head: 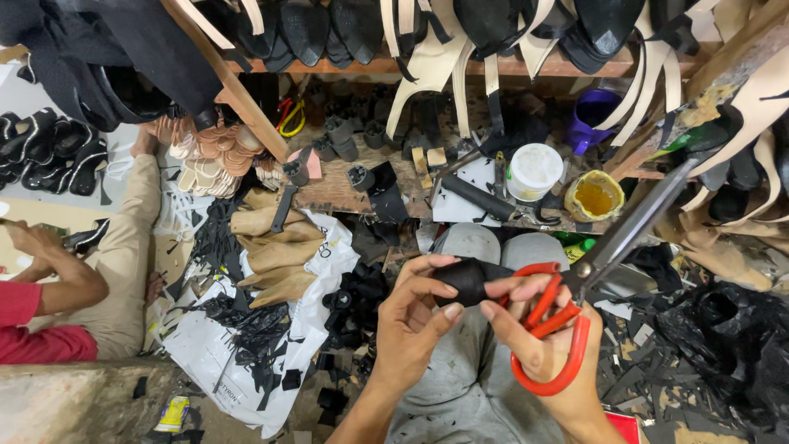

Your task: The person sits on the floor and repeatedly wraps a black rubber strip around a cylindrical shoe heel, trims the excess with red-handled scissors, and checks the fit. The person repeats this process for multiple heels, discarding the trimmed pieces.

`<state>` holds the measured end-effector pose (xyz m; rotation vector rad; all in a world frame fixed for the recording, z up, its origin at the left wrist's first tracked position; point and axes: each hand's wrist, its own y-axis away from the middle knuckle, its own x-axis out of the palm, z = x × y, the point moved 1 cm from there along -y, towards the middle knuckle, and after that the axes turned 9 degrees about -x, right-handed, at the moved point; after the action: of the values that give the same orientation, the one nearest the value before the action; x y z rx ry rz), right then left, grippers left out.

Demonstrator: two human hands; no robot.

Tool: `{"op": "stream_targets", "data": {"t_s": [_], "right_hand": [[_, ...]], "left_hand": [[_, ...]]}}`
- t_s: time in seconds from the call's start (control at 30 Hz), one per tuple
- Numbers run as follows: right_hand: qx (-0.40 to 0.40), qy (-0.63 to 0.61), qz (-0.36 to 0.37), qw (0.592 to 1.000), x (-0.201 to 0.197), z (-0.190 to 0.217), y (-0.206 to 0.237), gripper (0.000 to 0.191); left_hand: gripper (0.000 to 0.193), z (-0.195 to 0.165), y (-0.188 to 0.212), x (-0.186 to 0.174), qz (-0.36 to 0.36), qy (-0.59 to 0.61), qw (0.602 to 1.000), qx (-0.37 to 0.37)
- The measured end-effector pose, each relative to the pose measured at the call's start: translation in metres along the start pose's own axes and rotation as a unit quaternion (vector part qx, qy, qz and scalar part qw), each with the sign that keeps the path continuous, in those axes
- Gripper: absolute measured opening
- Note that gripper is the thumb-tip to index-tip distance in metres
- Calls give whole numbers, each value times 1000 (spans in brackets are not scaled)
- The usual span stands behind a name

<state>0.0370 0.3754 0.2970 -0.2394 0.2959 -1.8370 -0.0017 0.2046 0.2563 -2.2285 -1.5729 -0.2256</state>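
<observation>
2 bare hands meet over grey-trousered knees point(501, 247) amid a crowded shoemaking bench. Across the top, a wooden rack point(509, 64) carries black shoe uppers and tan straps. Left of the knees, a white plastic sheet point(246, 345) lies on the floor under tan leather pieces point(275, 255) and black offcuts. At far left, a co-worker in a red shirt point(33, 329) and khaki trousers sits beside stacked insoles point(215, 152). On the low bench sit a white tub point(534, 171), a yellow glue pot point(593, 197) just beside it, and a purple cup point(593, 115) behind. The right hand point(538, 345) is closed through the handles of red-handled scissors point(575, 288), blades angled up and to the right, while its thumb and forefinger pinch the small black shoe piece point(467, 279). The left hand point(411, 321) curls around that same piece from the other side, fingers narrowly closed on it, just above the lap.
</observation>
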Motion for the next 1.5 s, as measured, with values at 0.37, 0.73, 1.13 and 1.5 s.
{"op": "stream_targets", "data": {"t_s": [0.37,0.73,1.13,1.5], "right_hand": [[65,185,101,975,-14,-13,-8,18],[-32,405,199,892,7,11,-12,64],[33,374,228,898,0,5,-8,46],[56,390,248,885,-2,7,-5,63]], "left_hand": [[58,-3,-12,-9,-23,319,941,-105],[51,-9,-14,-8,-90,285,953,-54],[51,-12,-14,-16,-89,258,960,-67],[53,-14,-21,-16,-137,168,975,-51]]}}
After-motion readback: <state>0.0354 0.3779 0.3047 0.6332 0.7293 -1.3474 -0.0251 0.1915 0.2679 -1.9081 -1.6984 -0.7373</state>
